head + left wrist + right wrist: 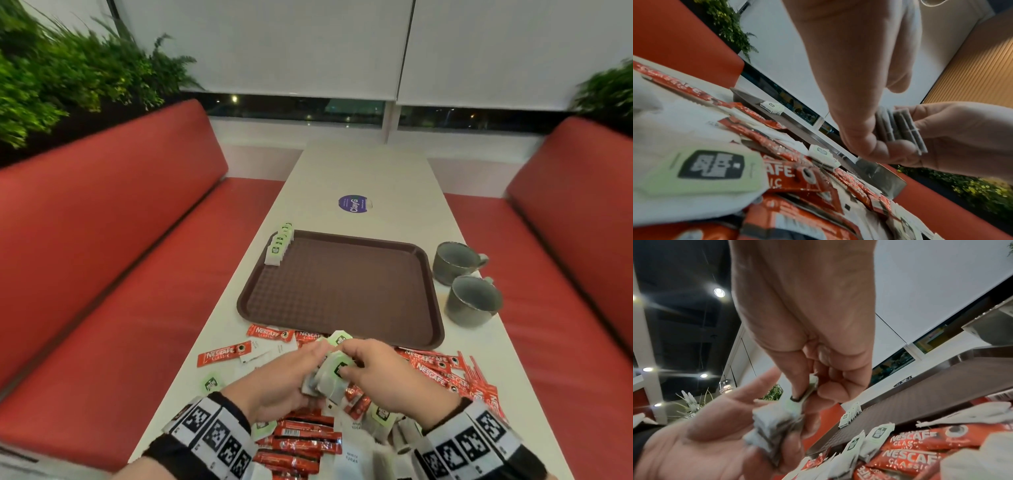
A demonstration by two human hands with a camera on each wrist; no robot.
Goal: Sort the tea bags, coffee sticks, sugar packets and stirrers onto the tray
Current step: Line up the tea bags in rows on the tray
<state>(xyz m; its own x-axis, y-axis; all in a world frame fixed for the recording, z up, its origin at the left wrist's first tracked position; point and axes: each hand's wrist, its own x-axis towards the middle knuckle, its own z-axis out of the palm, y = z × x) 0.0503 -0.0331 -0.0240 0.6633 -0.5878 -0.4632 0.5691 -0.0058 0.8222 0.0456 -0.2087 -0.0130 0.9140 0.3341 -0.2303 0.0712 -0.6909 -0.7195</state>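
My left hand (301, 368) grips a stack of grey-white tea bags (330, 375) with green tags, just above the pile at the table's near end. My right hand (349, 363) pinches the top tea bag of that stack (795, 404) between thumb and fingers. The left wrist view shows the stack (898, 128) edge-on between both hands. The brown tray (342, 291) lies beyond, with a row of tea bags (279, 245) standing at its far left corner. Red Nescafe coffee sticks (224, 353), white sugar packets (349, 455) and loose tea bags (211, 383) lie mixed under my hands. Thin red stirrers (476, 371) lie to the right.
Two grey mugs (455, 262) (474, 305) stand right of the tray near the table's right edge. A purple round sticker (354, 204) sits on the white table (363, 171) beyond the tray. Red benches (120, 274) flank both sides.
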